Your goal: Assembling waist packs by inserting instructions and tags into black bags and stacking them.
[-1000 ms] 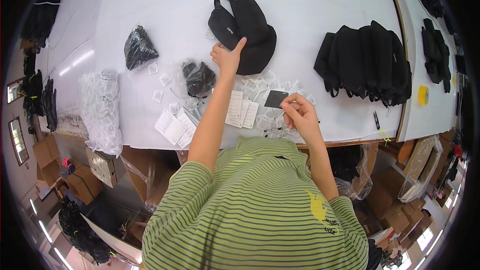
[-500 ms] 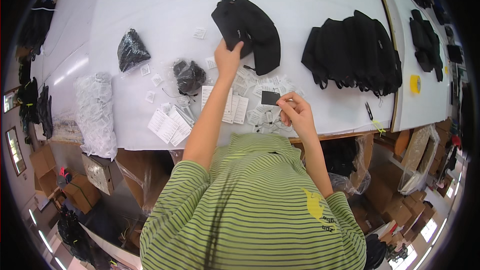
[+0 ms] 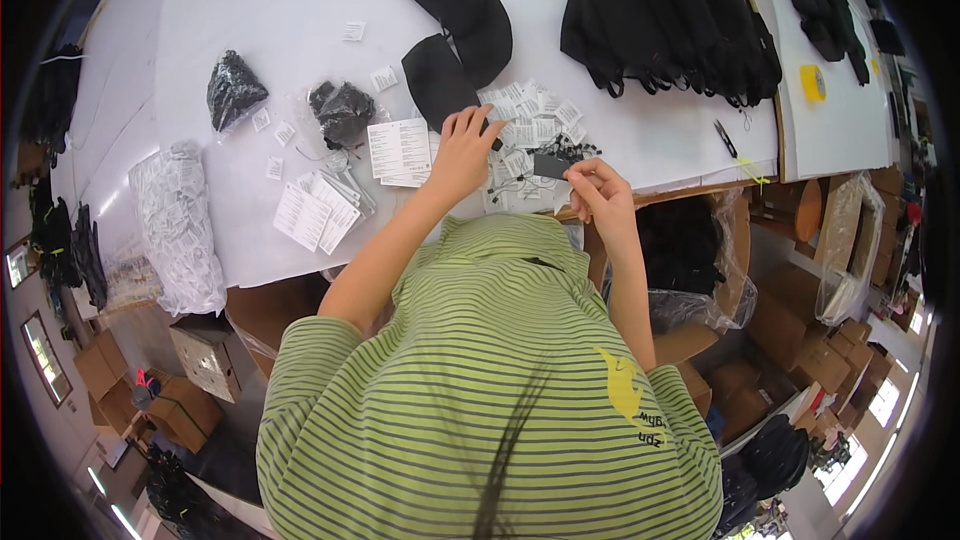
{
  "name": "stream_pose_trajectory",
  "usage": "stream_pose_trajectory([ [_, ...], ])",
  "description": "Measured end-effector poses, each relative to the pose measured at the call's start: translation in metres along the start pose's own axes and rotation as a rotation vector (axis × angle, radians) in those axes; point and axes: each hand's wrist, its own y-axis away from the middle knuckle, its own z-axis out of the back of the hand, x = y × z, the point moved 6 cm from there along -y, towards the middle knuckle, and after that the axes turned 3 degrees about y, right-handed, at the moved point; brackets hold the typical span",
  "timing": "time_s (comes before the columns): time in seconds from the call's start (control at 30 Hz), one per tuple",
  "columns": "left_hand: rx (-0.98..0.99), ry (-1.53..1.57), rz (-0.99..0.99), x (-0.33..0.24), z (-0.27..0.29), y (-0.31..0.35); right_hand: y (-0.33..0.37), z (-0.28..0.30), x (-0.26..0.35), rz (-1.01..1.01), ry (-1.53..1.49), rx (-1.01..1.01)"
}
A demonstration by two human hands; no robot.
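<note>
A curved black padded fabric piece point(image 3: 440, 80) lies on the white table in front of me. My left hand point(image 3: 462, 155) is closed on its near end, thumb and fingers pinching the edge; a small dark bit shows by the fingertips. My right hand point(image 3: 602, 192) pinches a black card tag point(image 3: 549, 166) by its right end, just right of the left hand. Under and beyond the tag spreads a heap of small white labels with black cords point(image 3: 540, 120). Larger printed white cards point(image 3: 398, 148) lie left of my left hand, partly behind it.
Clear bags of black cords point(image 3: 343, 112) and a long bag of white labels point(image 3: 178, 230) lie to the left. A row of black padded pieces point(image 3: 670, 25) fills the far right, near snips point(image 3: 726, 138) and a yellow tape roll point(image 3: 812, 83). Cardboard boxes point(image 3: 180, 405) stand below the table.
The black fabric piece has been turned, and its held end is now nearer me. My left hand has come back toward my body, close to the right hand, which still pinches the black tag.
</note>
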Motion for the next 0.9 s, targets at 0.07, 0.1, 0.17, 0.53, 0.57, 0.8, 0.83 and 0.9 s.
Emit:
stream_pose_trajectory([
  [0.07, 0.020, 0.039, 0.018, 0.006, -0.011, 0.000, 0.006, 0.000, -0.003, 0.016, -0.016, -0.009],
  [0.1, 0.037, 0.073, 0.048, 0.012, -0.015, 0.002, 0.009, -0.001, -0.004, 0.030, -0.029, -0.004],
  [0.17, 0.004, 0.114, 0.026, 0.007, -0.005, 0.003, 0.011, -0.001, -0.006, 0.043, -0.014, -0.041],
  [0.53, -0.145, 0.319, 0.380, -0.046, 0.090, 0.065, 0.015, -0.066, 0.002, 0.315, 0.508, 0.152],
  [0.57, -0.153, 0.315, 0.390, -0.047, 0.092, 0.067, 0.018, -0.068, 0.004, 0.341, 0.551, 0.166],
  [0.8, -0.191, 0.759, 0.557, -0.049, 0.097, 0.070, 0.029, -0.072, 0.011, 0.450, 0.610, 0.183],
  [0.83, -0.229, 0.793, 0.561, -0.049, 0.100, 0.071, 0.029, -0.070, 0.005, 0.348, 0.438, 0.187],
  [0.9, -0.302, 0.927, 0.556, -0.048, 0.104, 0.069, 0.030, -0.065, 0.004, 0.247, 0.265, 0.184],
])
